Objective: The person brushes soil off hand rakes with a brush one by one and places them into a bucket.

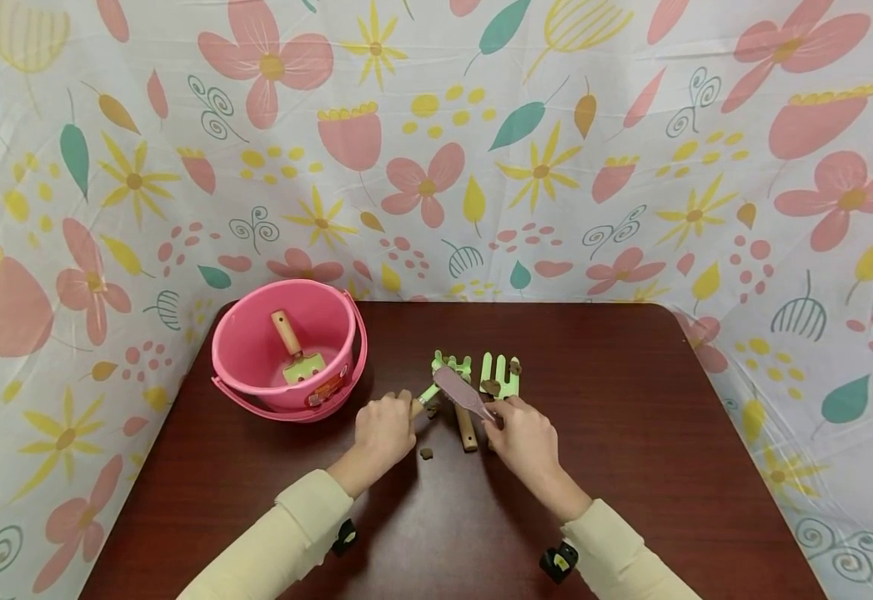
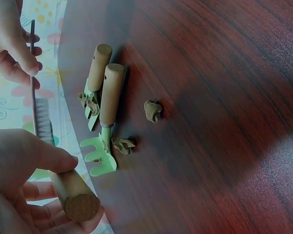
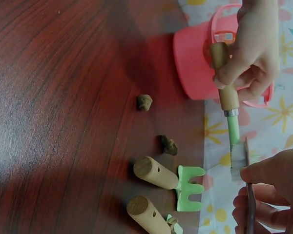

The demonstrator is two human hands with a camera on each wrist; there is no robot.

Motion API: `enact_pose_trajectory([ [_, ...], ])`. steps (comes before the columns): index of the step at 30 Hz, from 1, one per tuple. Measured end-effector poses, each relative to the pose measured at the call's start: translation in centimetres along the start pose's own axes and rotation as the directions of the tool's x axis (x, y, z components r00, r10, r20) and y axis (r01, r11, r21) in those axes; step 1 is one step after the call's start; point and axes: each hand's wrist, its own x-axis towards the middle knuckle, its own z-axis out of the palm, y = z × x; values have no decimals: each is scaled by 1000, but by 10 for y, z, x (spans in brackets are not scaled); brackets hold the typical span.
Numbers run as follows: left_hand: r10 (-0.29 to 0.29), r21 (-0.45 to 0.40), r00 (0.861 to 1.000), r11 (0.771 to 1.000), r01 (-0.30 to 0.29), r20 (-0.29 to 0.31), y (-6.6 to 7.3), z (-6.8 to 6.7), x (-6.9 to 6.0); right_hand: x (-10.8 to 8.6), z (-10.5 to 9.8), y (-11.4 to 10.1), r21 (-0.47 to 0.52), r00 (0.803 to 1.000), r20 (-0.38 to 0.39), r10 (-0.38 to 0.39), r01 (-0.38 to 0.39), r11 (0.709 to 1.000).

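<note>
Wooden-handled green tool (image 3: 229,101), gripped in left hand (image 1: 385,427), long axis slanting away rightward; purplish brush (image 1: 460,389), white-bristled, pinched in right hand (image 1: 524,437), pointing away leftward.

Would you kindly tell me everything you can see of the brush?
The brush has a long, flat, mauve back, perhaps plastic, a narrow handle and pale bristles. The person's right hand holds it by the handle, above the table, its bristles turned toward the green neck of the garden tool in the left hand and seemingly touching it.
</note>
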Motion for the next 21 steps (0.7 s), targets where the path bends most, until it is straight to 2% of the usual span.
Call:
enact_pose_trajectory([
  [15,-14,23,1000,1000,14,3,-3,-4,2,-3,-7,4,15,998,57,37,-38,999],
  [21,-29,23,999,999,29,-26,-8,-2,3,-7,-8,8,6,998,55,44,-45,999],
])
